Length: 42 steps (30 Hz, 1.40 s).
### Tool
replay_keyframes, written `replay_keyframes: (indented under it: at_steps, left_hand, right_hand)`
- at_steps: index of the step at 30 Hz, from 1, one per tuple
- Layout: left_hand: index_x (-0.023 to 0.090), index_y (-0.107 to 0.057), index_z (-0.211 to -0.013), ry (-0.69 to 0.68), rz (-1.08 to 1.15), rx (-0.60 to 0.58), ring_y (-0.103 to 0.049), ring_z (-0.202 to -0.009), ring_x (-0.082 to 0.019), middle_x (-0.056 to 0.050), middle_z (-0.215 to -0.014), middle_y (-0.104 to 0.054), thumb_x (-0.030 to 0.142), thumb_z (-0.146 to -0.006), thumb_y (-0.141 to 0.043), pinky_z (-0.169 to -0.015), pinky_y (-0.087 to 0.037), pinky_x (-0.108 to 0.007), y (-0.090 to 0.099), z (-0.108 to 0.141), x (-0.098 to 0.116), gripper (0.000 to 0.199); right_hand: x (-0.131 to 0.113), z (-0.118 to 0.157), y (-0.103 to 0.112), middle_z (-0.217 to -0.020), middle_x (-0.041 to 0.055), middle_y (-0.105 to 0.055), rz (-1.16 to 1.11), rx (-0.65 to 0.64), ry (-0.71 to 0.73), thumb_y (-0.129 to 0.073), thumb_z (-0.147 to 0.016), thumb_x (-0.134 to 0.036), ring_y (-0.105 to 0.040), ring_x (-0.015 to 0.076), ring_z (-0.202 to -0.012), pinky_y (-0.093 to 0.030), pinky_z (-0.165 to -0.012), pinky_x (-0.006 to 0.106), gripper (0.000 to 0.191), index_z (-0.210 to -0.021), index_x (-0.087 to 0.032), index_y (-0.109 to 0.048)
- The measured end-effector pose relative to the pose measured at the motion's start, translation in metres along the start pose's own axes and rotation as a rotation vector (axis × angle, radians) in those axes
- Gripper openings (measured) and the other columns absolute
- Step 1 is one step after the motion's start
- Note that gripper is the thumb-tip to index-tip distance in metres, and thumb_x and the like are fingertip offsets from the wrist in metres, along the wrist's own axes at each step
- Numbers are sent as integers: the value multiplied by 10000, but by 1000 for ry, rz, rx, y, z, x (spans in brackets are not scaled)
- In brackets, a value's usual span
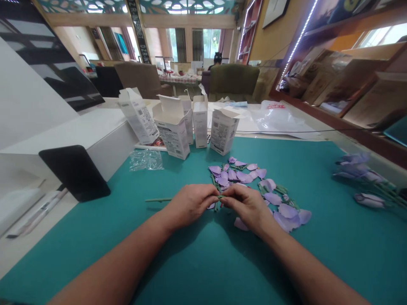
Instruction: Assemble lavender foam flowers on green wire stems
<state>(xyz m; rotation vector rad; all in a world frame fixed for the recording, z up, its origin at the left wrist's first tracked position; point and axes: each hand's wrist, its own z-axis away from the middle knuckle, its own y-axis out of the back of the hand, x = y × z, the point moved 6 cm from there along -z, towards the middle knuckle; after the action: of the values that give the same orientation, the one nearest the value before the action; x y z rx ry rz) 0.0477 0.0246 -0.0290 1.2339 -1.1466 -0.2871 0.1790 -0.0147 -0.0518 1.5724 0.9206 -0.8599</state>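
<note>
Above the near-centre of the flat teal mat (178, 262), the thin green stem (159, 199) extends left from the left hand (192, 203), its tip pinched between both hands' closed fingertips. The right hand (246, 205) adjoins loose pale-purple petals (288, 211) lying beyond and to its right.

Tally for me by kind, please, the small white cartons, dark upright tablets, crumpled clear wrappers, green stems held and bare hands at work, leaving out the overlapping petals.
Small white cartons: 5
Dark tablet: 1
Clear wrapper: 1
Held green stem: 1
Bare hands, left hand and right hand: 2
Total: 10
</note>
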Motion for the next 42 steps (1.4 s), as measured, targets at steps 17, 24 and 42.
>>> replay_keyframes:
  at_steps: [17, 24, 42]
  left_hand:
    - [181, -626, -910, -15, 26, 22, -588, -724, -134, -13, -836, -677, 258, -908, -473, -637, -389, -220, -4, -3, 1, 172]
    - [218, -593, -1156, 78, 88, 64, -624, -897, -172, -29, -1052, -688, 245, -904, -460, -770, -443, -251, 8, -3, -4, 286]
    - [195, -612, -1056, 162, 19, 47, -607, -798, -186, -32, -812, -674, 287, -894, -386, -696, -440, -267, 8, -7, -18, 292]
  right_hand:
    - [-4, -1, 7, -600, 4, -643, -48, -14, -43, -623, -732, -306, -580, 136, -567, -438, -504, 233, 129, -694, -189, -659]
    - [2, -9, 55, -685, 34, -682, -180, 212, -108, -676, -700, -465, -628, 153, -602, -532, -578, 278, 303, -774, -171, -682]
    - [16, 3, 64, -762, 13, -668, 849, -294, -6, -549, -736, -111, -570, 154, -696, -368, -589, 246, 176, -721, -223, -685]
